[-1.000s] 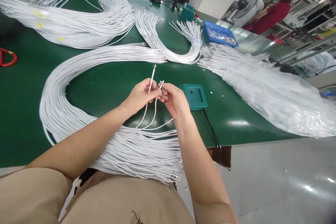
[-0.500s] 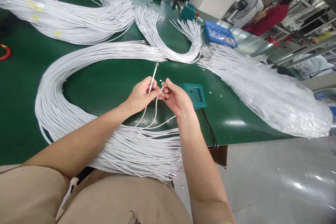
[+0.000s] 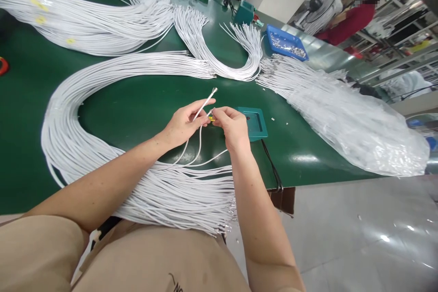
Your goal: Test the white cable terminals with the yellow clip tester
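Note:
My left hand is closed around a white cable, whose stripped end sticks up past the fingers. A second white cable rises into the same grip. My right hand pinches at this second cable's tip. A small yellow piece shows between the two hands; its kind is too small to make out. Below my forearms lies a large bundle of white cables, curving round to the left and back. Just right of my right hand is a teal box with a recessed top.
More cable bundles lie at the back left, beside a smaller curved bundle. A blue tray holds small metal parts. Plastic-wrapped cables stretch along the right. Red handles show at the left edge. People are in the background.
My right hand has turned over, back of the hand now up, and pinches at the second cable's tip. The yellow piece has come into sight. The first cable's end leans further right.

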Demonstrator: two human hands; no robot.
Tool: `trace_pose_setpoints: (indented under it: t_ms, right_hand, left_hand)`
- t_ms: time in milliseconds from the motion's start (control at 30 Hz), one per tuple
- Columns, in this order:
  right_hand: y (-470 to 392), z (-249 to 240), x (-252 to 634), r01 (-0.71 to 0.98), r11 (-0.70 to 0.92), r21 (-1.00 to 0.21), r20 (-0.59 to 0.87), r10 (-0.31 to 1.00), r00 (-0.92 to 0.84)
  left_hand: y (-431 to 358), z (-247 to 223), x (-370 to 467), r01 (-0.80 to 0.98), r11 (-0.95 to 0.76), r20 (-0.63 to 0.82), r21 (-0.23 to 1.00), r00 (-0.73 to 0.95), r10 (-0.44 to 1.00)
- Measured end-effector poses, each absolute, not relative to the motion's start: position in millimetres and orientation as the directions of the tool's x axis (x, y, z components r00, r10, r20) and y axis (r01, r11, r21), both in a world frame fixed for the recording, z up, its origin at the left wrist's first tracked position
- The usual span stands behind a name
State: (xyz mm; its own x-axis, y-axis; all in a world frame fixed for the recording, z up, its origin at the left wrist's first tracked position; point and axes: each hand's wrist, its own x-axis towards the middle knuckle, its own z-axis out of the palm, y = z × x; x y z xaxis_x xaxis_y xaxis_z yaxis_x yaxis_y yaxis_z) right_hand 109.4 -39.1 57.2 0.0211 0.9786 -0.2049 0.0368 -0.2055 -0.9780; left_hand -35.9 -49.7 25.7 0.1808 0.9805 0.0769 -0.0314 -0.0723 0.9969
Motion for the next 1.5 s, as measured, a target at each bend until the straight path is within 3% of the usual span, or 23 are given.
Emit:
trace_pose_setpoints:
  t_ms: [67, 167, 300, 400, 467, 567, 667, 800, 900, 1067, 1200, 1367, 1500]
  right_hand:
    - [-38.7, 57.1, 111.7, 0.119, -0.257, -0.959, -0.254, 0.966, 0.041]
    - [-38.6, 57.3, 114.6, 0.099, -0.264, -0.959, -0.26, 0.964, 0.047]
    - [-39.8, 54.4, 115.0, 0.125, -0.109, -0.986, -0.127, 0.982, -0.143]
    - [-40.4, 47.6, 115.7, 0.321, 0.046, -0.946, -0.009, 0.986, -0.167]
    - [-40.0, 42.2, 118.2, 0.515, 0.213, -0.83, 0.137, 0.974, -0.182]
    - [-37.5, 35.9, 124.6, 0.736, 0.465, -0.492, 0.293, 0.884, -0.363]
    - [-32.2, 33.2, 131.9, 0.799, 0.542, -0.258, 0.287, 0.833, -0.473]
    - [-21.7, 34.0, 138.7, 0.867, 0.475, -0.149, 0.132, 0.879, -0.458]
    - [-15.0, 35.3, 139.3, 0.883, 0.434, -0.178, 0.026, 0.899, -0.437]
    - [-10.9, 37.6, 130.4, 0.813, 0.399, -0.424, 0.149, 0.916, -0.372]
    - [-9.8, 39.4, 120.7, 0.786, 0.339, -0.517, 0.102, 0.936, -0.337]
    - [-9.3, 37.0, 113.2, 0.814, 0.278, -0.51, 0.074, 0.957, -0.28]
    - [-8.8, 37.7, 117.2, 0.905, 0.22, -0.363, 0.02, 0.973, -0.229]
  left_hand:
    - [-49.8, 25.0, -36.3, -0.006, -0.075, 0.074, 0.997, 0.194, 0.978]
    - [-49.1, 23.1, -37.1, 0.004, -0.081, 0.078, 0.997, 0.21, 0.975]
    - [-47.5, 22.2, -37.0, -0.029, -0.073, 0.077, 0.997, 0.217, 0.973]
    - [-46.4, 23.6, -36.6, -0.119, 0.043, -0.014, 0.992, 0.233, 0.972]
    - [-45.5, 24.4, -36.8, -0.204, 0.186, -0.128, 0.961, 0.269, 0.955]
    - [-43.9, 23.4, -38.0, -0.246, 0.363, -0.29, 0.899, 0.287, 0.913]
    - [-41.8, 19.6, -39.6, -0.154, 0.361, -0.322, 0.92, 0.227, 0.919]
    - [-39.0, 14.4, -41.0, 0.004, 0.295, -0.292, 0.956, 0.149, 0.945]
    - [-37.7, 11.7, -41.3, 0.074, 0.285, -0.293, 0.956, 0.129, 0.947]
    - [-37.4, 8.3, -40.8, 0.133, 0.247, -0.262, 0.96, 0.108, 0.959]
    - [-38.2, 7.1, -39.7, 0.156, 0.196, -0.213, 0.968, 0.102, 0.972]
    - [-38.6, 6.4, -40.0, 0.151, 0.139, -0.156, 0.979, 0.106, 0.982]
    - [-37.4, 3.4, -41.0, 0.13, 0.146, -0.16, 0.981, 0.101, 0.982]
